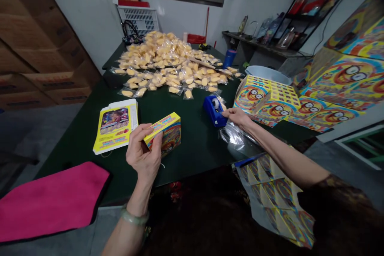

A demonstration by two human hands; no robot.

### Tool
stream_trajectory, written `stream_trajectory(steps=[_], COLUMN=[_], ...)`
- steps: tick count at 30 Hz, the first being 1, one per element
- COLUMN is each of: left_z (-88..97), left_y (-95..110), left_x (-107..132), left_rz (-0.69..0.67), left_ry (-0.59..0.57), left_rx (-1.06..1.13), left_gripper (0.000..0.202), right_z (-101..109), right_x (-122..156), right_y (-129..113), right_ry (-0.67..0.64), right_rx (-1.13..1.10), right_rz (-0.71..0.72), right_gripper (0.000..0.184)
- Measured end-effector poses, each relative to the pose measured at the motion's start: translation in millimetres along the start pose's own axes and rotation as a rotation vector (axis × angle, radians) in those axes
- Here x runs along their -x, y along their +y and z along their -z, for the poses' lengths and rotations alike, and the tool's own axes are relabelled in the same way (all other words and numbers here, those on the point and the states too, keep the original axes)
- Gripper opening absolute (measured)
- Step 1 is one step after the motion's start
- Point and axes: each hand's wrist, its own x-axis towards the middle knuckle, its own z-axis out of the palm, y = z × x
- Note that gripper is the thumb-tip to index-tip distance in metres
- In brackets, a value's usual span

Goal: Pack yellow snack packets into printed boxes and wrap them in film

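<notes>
My left hand [144,150] is closed around a small yellow printed cardboard box [171,138], raised a little above the dark green table [192,160]. My right hand [237,118] is pinched at the front edge of a blue tape dispenser [212,112], where the tape [215,104] comes off its roll; the strip between the fingers is too thin to make out clearly. Under and beside that hand lie clear plastic wrappers [235,136]. Left of the box, a flattened yellow printed carton [118,124] lies on the table.
A heap of wrapped yellow cakes [168,56] covers the table's far part. Yellow cartoon-face boxes [270,100] are stacked at right, by a pale blue basin [268,74]. A blue bottle [229,58] stands behind. A pink chair back [57,200] is at lower left, brown cartons [45,60] beyond.
</notes>
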Motion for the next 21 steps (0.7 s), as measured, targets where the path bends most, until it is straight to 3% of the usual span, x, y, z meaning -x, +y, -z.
stream_trajectory(steps=[4,8,15,21], left_z=[-0.1,-1.5,-1.2,-0.6], left_y=[-1,-2,-4,-2], left_x=[0,1,0,-2], left_rz=[0.021,0.017,-0.012,0.009], left_ry=[-0.006,0.006,0.001,0.001], left_rx=[0.003,0.02,0.055,0.082], left_gripper=[0.021,0.02,0.022,0.021], right_z=[-5,-11,-24,-33], right_x=[-3,-4,27,27], right_y=[-7,-6,22,50], right_ry=[-0.021,0.044,0.183,0.216], right_rx=[-0.058,-0.181,-0.388,-0.27], right_rz=[-0.114,-0.172,-0.007,0.107], right_gripper=[0.022,0.017,0.023,0.027])
